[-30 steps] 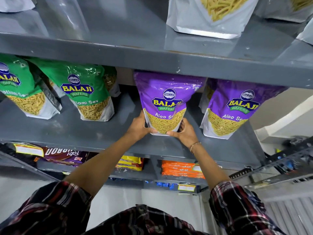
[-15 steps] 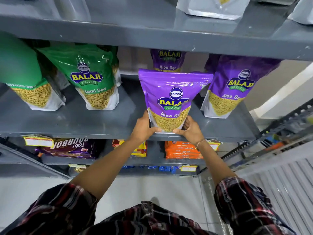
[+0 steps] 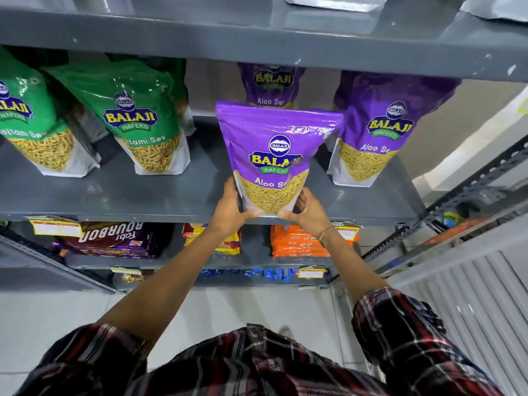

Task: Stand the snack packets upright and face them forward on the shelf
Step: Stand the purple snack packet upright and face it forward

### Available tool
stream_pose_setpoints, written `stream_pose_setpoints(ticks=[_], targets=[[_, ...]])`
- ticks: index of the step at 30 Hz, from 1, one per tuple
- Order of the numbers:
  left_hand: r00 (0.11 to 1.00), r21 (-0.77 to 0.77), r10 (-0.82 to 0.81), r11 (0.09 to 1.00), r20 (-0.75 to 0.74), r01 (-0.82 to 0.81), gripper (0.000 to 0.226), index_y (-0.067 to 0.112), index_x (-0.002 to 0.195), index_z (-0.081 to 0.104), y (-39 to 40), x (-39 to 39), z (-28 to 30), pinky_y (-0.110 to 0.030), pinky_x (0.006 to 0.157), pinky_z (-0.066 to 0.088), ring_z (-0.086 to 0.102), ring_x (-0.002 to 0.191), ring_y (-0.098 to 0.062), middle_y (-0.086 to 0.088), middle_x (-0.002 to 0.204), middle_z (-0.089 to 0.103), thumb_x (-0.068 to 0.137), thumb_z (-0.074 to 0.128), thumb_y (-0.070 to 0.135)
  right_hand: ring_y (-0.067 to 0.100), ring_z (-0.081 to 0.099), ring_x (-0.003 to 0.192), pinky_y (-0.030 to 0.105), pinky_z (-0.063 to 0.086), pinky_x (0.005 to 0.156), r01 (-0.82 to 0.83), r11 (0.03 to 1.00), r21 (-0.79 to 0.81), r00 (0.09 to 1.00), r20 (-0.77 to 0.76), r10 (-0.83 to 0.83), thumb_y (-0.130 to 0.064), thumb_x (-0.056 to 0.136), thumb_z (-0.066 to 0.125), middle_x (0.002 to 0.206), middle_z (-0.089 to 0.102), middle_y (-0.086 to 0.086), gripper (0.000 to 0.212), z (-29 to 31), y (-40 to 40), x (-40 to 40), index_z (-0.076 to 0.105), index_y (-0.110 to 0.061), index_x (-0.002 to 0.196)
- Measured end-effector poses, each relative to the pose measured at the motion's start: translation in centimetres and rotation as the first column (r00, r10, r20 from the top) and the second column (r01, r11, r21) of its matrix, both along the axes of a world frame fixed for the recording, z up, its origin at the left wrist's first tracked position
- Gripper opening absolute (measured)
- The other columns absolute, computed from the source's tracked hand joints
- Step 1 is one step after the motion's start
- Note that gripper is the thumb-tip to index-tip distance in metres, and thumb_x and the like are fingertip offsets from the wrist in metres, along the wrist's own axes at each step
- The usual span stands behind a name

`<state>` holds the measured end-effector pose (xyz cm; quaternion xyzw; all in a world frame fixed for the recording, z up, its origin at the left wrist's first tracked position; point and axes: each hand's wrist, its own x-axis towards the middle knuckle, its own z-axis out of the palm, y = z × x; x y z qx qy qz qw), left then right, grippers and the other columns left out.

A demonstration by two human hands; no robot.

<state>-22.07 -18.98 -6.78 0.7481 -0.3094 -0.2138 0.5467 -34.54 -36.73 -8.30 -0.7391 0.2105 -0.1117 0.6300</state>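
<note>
The left hand (image 3: 228, 212) and right hand (image 3: 310, 214) grasp the lower corners of the glossy purple Aloo Sev snack pouch (image 3: 273, 155). The pouch stands upright, label facing forward, at the front edge of the grey metal shelf (image 3: 143, 195), between a green Balaji pouch (image 3: 143, 124) and another purple pouch (image 3: 377, 130).

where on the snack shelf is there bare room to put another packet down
The widest bare patch of the shelf lies between the green packet and the held purple packet, running to the front edge. A narrower strip runs between the held one and the right purple packet. The left end is crowded.
</note>
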Motion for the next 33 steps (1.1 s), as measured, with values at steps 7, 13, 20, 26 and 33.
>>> stream_pose_setpoints(ticks=[7, 13, 20, 26, 33], targets=[[0.976, -0.095, 0.170, 0.983, 0.139, -0.157, 0.013, 0.026, 0.090, 0.053, -5.3, -11.3, -0.9, -0.017, 0.066, 0.043, 0.057, 0.073, 0.001, 0.014, 0.079, 0.059, 0.087, 0.060, 0.037, -0.010, 0.058, 0.075, 0.028, 0.045, 0.078, 0.540, 0.839, -0.068, 0.835, 0.173, -0.523, -0.005, 0.071, 0.076, 0.085, 0.062, -0.003, 0.033, 0.5, -8.4, -5.1, 0.054, -0.012, 0.094], [0.986, -0.053, -0.001, 0.999, 0.169, 0.011, 0.073, 0.001, 0.139, 0.031, -17.9, -10.5, 2.6, -0.032, 0.108, 0.033, 0.042, 0.130, -0.027, -0.018, 0.142, 0.041, 0.080, 0.070, 0.019, 0.019, 0.050, 0.110, 0.040, 0.041, 0.098, 0.525, 0.826, -0.207, 0.850, 0.068, -0.523, -0.004, 0.068, 0.079, 0.125, 0.050, 0.015, 0.066, 2.3, -18.9, -6.8, 0.042, 0.000, 0.122], [0.999, 0.147, -0.014, 0.989, 0.045, 0.007, 0.079, -0.001, 0.134, 0.034, -24.2, -5.0, 2.9, -0.040, 0.103, 0.041, 0.048, 0.126, -0.034, -0.023, 0.136, 0.050, 0.071, 0.077, 0.022, 0.021, 0.052, 0.112, 0.024, 0.049, 0.092, 0.193, 0.968, -0.159, 0.981, 0.043, -0.188, 0.011, 0.066, 0.074, 0.129, 0.052, 0.018, 0.073, 3.5, -22.5, -5.4, 0.036, 0.002, 0.128], [0.997, 0.068, 0.078, 0.995, -0.006, -0.077, 0.056, 0.002, 0.111, 0.053, -23.1, -6.6, 1.5, -0.052, 0.088, 0.053, 0.068, 0.095, -0.031, -0.019, 0.103, 0.070, 0.064, 0.082, 0.016, 0.015, 0.060, 0.099, 0.027, 0.049, 0.086, 0.197, 0.975, -0.102, 0.980, 0.019, -0.196, 0.006, 0.063, 0.078, 0.111, 0.062, 0.006, 0.065, 2.7, -22.3, -7.6, 0.045, -0.009, 0.118], [0.996, 0.009, 0.085, 0.996, 0.020, -0.085, 0.050, 0.011, 0.108, 0.055, -20.7, -10.5, 0.5, -0.041, 0.087, 0.056, 0.068, 0.092, -0.018, -0.002, 0.099, 0.071, 0.066, 0.082, 0.013, -0.010, 0.062, 0.090, 0.012, 0.053, 0.077, 0.195, 0.974, -0.116, 0.980, -0.016, -0.198, 0.004, 0.062, 0.079, 0.102, 0.063, -0.012, 0.061, 1.4, -20.6, -11.4, 0.047, -0.020, 0.109]])
